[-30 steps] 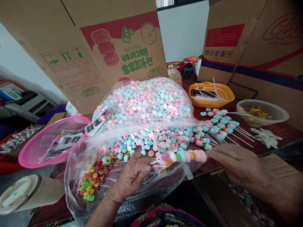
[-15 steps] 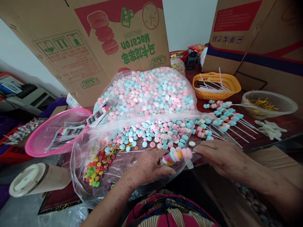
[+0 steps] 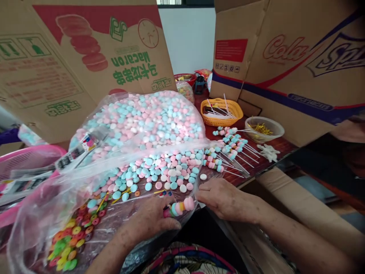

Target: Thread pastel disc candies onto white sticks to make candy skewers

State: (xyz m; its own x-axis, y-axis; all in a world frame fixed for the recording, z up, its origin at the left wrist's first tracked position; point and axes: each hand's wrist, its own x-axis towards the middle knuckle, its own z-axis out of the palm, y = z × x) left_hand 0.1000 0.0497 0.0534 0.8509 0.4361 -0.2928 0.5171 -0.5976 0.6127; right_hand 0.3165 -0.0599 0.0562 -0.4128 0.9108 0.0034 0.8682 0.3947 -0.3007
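Note:
My left hand [image 3: 154, 213] is closed around a marshmallow skewer [image 3: 185, 206], whose pink, blue and yellow pieces stick out toward the right. A printed wrapper seems to cover its near part, under my fingers. Just beyond the skewer's pink end, my right hand [image 3: 225, 199] has its fingertips pinched together; what lies between them is too small to make out. Above both hands, loose pink, blue and white marshmallows [image 3: 173, 167] spill from a large clear plastic bag [image 3: 119, 150]. Coloured ring candies [image 3: 68, 243] lie in a heap left of my left forearm.
Finished-looking skewers [image 3: 234, 142] lie at the right, near a yellow basket [image 3: 222, 121] of sticks and a clear bowl [image 3: 278, 132] of gold twist ties. A pink basket [image 3: 42, 150] holds printed wrappers. Cardboard boxes [image 3: 99, 83] stand behind. A person's arm shows at the right edge.
The view has turned right, so the table's contents appear further left and more of the right-hand box shows. Both hands stay near the skewer, and the right fingertips look more tightly bunched.

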